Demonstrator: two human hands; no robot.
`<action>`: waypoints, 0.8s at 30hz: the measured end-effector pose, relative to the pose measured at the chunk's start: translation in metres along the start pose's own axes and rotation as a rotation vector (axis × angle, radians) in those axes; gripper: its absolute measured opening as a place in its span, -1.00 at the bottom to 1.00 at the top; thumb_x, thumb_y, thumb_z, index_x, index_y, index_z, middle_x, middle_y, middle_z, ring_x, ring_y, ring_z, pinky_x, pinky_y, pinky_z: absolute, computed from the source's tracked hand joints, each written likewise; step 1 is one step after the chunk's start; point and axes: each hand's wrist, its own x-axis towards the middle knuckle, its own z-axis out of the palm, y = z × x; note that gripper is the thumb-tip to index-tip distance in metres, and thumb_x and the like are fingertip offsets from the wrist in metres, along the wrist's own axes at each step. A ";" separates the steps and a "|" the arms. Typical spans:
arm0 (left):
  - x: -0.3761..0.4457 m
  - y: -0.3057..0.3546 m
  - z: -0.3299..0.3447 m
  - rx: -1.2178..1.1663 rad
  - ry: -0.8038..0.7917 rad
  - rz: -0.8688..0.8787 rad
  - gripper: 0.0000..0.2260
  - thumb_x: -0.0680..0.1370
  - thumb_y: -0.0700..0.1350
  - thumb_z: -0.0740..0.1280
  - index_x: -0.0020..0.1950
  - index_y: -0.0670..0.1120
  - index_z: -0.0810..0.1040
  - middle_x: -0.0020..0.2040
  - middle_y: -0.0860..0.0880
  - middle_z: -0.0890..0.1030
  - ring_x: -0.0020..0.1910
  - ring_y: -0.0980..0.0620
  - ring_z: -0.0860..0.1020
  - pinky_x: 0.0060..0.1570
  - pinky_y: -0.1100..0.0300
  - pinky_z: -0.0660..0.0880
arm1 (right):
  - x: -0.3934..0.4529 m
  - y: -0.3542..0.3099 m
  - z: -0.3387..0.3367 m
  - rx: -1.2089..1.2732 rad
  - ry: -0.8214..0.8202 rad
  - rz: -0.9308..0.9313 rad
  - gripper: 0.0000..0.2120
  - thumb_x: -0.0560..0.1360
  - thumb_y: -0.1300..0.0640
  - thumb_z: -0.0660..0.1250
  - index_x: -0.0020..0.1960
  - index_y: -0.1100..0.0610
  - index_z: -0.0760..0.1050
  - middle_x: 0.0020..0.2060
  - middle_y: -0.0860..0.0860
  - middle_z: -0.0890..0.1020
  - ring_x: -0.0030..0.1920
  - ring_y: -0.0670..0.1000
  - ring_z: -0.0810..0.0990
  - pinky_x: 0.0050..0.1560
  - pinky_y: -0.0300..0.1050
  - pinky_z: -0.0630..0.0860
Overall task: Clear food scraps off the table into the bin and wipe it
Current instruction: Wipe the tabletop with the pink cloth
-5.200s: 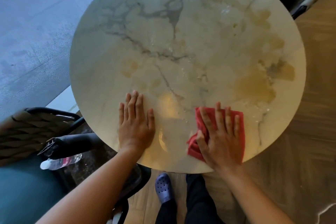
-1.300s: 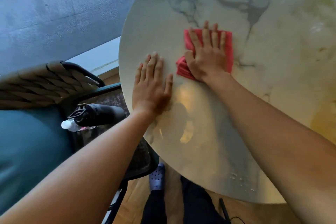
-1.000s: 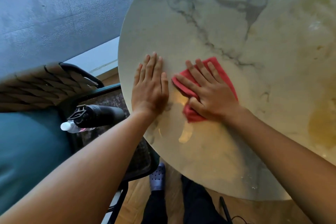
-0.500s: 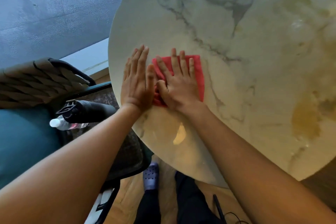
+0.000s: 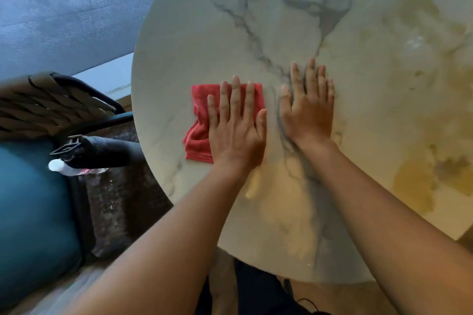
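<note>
A round marble table [image 5: 332, 20] fills most of the view. A folded red cloth [image 5: 202, 110] lies on its left part. My left hand [image 5: 235, 125] presses flat on the cloth with straight fingers and covers its right half. Just to the right, my right hand [image 5: 308, 110] lies flat on the bare marble with its fingers spread and holds nothing. Yellowish patches [image 5: 414, 181] mark the right side of the tabletop. No bin is in view.
A chair with a woven back [image 5: 51, 105] and a teal cushion [image 5: 30, 212] stands close to the table's left edge. On it lie a black object [image 5: 102, 152] and a plastic bottle [image 5: 64, 167]. Blue-grey floor [image 5: 64, 7] lies beyond.
The red cloth has gone from under my right hand to under my left hand. My right hand has shifted right onto the bare marble.
</note>
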 end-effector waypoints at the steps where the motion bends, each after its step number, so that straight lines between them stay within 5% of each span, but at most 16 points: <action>1: -0.009 -0.002 0.001 -0.002 0.008 -0.012 -0.43 0.69 0.16 -0.07 0.67 -0.01 -0.03 0.67 -0.09 -0.08 0.64 -0.11 -0.14 0.57 -0.17 -0.20 | 0.000 0.001 0.001 -0.002 0.019 -0.006 -0.43 0.63 -0.12 0.03 0.61 0.01 0.20 0.60 0.16 0.16 0.60 0.19 0.10 0.59 0.16 -0.01; 7: -0.037 -0.055 -0.009 0.004 0.027 -0.159 -0.45 0.66 0.23 -0.06 0.65 0.15 0.03 0.67 -0.11 -0.06 0.63 -0.22 -0.15 0.56 -0.22 -0.21 | -0.002 0.001 0.002 0.003 0.054 -0.020 -0.44 0.64 -0.13 0.04 0.60 0.00 0.22 0.60 0.16 0.18 0.60 0.20 0.13 0.58 0.18 0.03; 14: 0.063 -0.087 -0.029 0.023 -0.038 -0.296 -0.45 0.65 0.22 -0.10 0.64 0.20 -0.06 0.67 -0.11 -0.12 0.62 -0.26 -0.20 0.52 -0.31 -0.26 | -0.003 -0.004 0.005 0.000 0.103 -0.003 -0.44 0.63 -0.14 0.02 0.59 0.00 0.24 0.59 0.16 0.21 0.59 0.20 0.15 0.58 0.17 0.01; 19: 0.103 -0.025 -0.021 0.037 -0.072 -0.019 -0.46 0.67 0.21 -0.10 0.65 0.14 -0.05 0.66 -0.13 -0.13 0.61 -0.27 -0.21 0.51 -0.32 -0.28 | -0.002 -0.004 0.006 0.000 0.119 0.005 -0.44 0.62 -0.14 0.07 0.58 0.00 0.26 0.58 0.14 0.23 0.59 0.18 0.16 0.57 0.17 0.02; 24: 0.020 -0.004 -0.006 0.055 -0.024 0.310 -0.48 0.68 0.24 -0.02 0.64 0.16 0.10 0.66 -0.11 0.03 0.64 -0.20 -0.07 0.53 -0.30 -0.10 | -0.002 0.001 0.003 0.074 0.073 0.014 -0.32 0.60 -0.10 0.04 0.63 0.18 0.06 0.61 0.12 0.17 0.61 0.13 0.08 0.59 0.12 -0.03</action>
